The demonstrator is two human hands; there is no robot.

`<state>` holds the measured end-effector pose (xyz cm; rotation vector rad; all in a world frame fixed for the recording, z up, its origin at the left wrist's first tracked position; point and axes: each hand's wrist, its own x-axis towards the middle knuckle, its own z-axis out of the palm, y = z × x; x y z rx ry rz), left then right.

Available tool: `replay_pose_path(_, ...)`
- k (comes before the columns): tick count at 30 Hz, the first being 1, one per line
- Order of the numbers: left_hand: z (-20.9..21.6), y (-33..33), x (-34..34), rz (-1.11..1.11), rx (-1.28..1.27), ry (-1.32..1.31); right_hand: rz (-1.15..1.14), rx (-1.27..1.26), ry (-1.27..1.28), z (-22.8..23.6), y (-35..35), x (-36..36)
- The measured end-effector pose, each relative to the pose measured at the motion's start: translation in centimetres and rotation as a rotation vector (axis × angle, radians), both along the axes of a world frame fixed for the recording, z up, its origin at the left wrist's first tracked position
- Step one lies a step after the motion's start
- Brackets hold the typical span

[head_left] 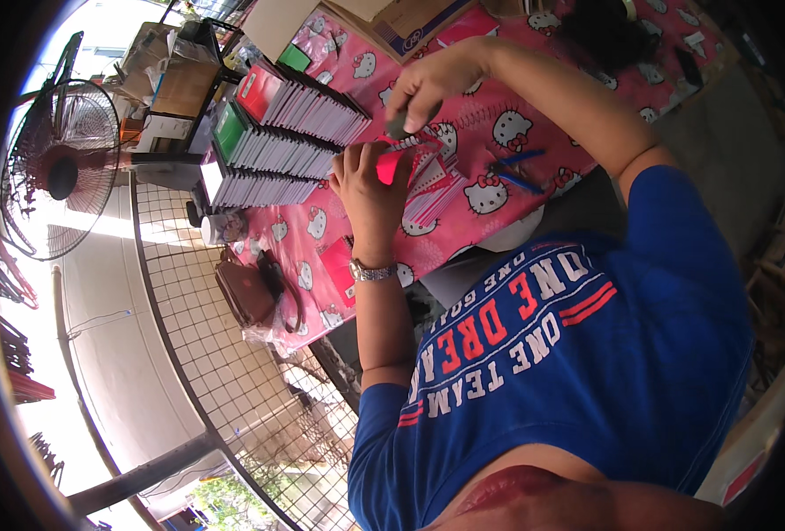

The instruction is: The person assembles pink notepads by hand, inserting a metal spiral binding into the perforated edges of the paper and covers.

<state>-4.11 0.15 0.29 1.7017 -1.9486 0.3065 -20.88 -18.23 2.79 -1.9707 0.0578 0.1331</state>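
My left hand (363, 184), with a metal watch on its wrist, has its fingers bent round a bright red-pink notebook (390, 168). Along the far edge of that notebook shows part of a spiral coil (412, 140). Close by, my right hand (432, 86) pinches a small dark greenish piece (397, 126) against the coil end; what exactly it is I cannot make out. Partly under the held notebook lie pink-and-white ruled sheets or covers (436, 196). To their right rests a pair of blue-handled pliers (518, 173).
Rows of spiral notebooks (299, 111) with red and green covers stand at the left of the pink cloth-covered table (463, 239). A cardboard box (390, 28) sits at the far edge. Further left are a jar (222, 228), a brown bag (246, 290) and a fan (61, 177).
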Motion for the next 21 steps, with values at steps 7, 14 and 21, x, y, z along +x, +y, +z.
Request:
replay_pose_path(7, 0.0, -0.3, 1.2, -0.052, -0.03, 0.046, -0.069, 0.231, -0.183, -0.1, 0.2, 0.2)
replay_pose_path(14, -0.5, 0.2, 4.6, -0.038, 0.024, 0.328, -0.043, -0.17, 0.077, 0.8, -0.1, 2.2)
replay_pose_path(21, -0.1, 0.1, 5.0, -0.052, 0.122, 0.397, -0.185, 0.295, -0.201, -0.6, -0.5, 3.9)
